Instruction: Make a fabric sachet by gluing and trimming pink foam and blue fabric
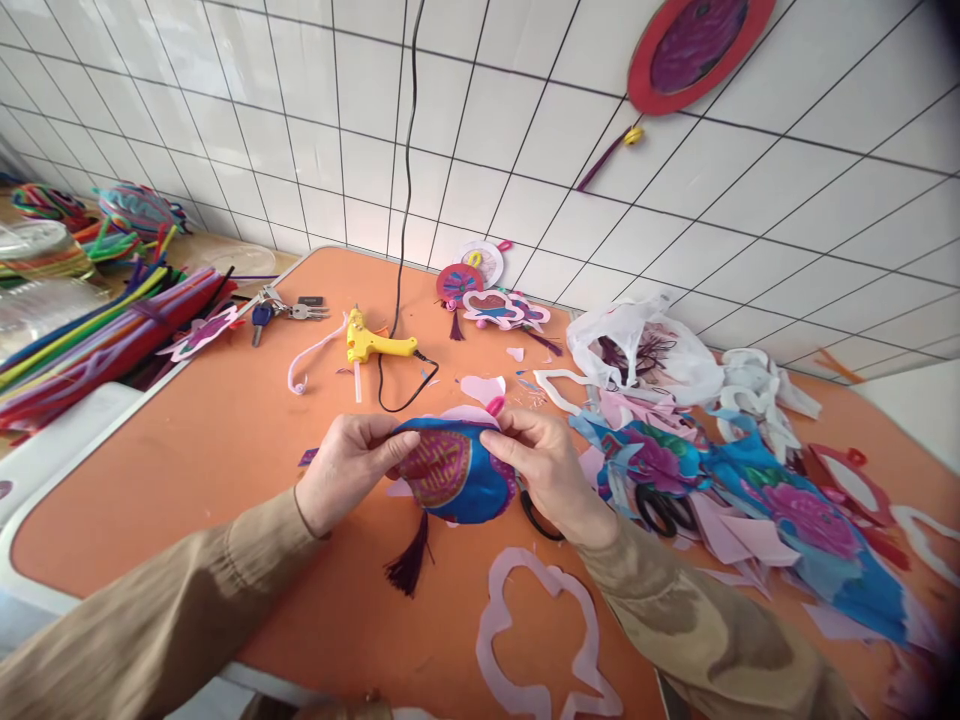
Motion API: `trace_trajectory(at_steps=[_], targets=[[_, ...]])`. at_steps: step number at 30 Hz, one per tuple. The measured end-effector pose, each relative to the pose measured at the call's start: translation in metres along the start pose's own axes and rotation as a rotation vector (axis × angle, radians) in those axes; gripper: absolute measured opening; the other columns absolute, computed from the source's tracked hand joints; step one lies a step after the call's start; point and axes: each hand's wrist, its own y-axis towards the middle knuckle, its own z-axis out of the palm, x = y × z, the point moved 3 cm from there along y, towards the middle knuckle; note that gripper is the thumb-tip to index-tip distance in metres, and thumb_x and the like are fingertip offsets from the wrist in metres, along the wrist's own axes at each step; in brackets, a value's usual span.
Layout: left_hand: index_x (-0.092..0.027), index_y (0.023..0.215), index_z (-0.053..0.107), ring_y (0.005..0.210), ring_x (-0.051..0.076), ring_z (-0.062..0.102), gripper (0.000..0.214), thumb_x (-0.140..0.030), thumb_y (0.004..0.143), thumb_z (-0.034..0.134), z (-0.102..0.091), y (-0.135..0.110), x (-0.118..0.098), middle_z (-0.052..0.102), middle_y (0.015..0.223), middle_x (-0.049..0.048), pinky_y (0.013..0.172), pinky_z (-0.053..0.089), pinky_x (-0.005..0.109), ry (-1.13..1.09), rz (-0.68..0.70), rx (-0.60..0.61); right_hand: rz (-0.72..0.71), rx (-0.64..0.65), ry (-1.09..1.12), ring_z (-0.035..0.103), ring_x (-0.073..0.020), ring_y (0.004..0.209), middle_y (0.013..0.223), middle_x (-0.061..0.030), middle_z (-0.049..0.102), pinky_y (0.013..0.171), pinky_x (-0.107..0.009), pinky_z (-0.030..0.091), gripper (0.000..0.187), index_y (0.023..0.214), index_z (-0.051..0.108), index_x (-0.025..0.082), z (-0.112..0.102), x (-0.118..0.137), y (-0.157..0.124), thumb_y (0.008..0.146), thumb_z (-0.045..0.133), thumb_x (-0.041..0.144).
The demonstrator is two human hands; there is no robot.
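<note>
Both hands pinch a blue fabric piece (484, 492) with a purple and gold pattern, held just above the orange table. My left hand (349, 465) grips its upper left edge between thumb and fingers. At the upper right edge, my right hand (551, 465) closes on it beside a small pink loop (495, 405). A dark purple tassel (409, 555) hangs below the fabric. Black scissor handles (540, 515) show partly behind my right hand. Nearer to me lies a pink cloud-shaped frame (495, 640) on the table.
A yellow glue gun (379, 345) with a black cord stands behind my hands, near keys (289, 312). Fabric scraps (817, 520), black scissors (664, 510) and a white plastic bag (675, 350) crowd the right. Pipe cleaners (112, 340) lie at left; finished ornaments (480, 285) rest against the tiled wall.
</note>
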Motion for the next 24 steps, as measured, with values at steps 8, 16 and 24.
trace_trajectory(at_steps=[8,16,24], targets=[[-0.014,0.056,0.060,0.051,0.012,0.052,0.033,-0.041,0.075,0.065,-0.001,0.001,0.001,0.056,0.050,-0.0001,0.051,0.044,0.024,0.015,0.021,-0.014,-0.003,0.086,-0.002,0.041,-0.0103,0.056,0.062,0.0024,0.048,0.051,-0.024,0.034,0.030,0.070,0.057,0.016,0.006,0.011,0.002,0.075,0.069,0.043],[-0.014,0.057,0.063,0.050,0.013,0.053,0.033,-0.041,0.075,0.066,-0.001,0.000,0.002,0.058,0.050,0.0007,0.051,0.045,0.025,0.022,0.034,-0.017,-0.026,0.009,-0.060,0.034,-0.0094,0.053,0.057,0.0039,0.038,0.048,-0.024,0.028,0.039,0.061,0.050,0.017,0.006,0.012,0.002,0.079,0.064,0.049],[-0.013,0.058,0.064,0.051,0.012,0.054,0.031,-0.039,0.075,0.067,0.000,-0.001,0.001,0.059,0.051,0.0009,0.051,0.045,0.023,0.009,0.022,-0.005,-0.050,-0.024,-0.072,0.027,-0.0084,0.052,0.056,0.0048,0.029,0.047,-0.025,0.021,0.046,0.055,0.037,0.019,0.007,0.014,0.003,0.084,0.060,0.047]])
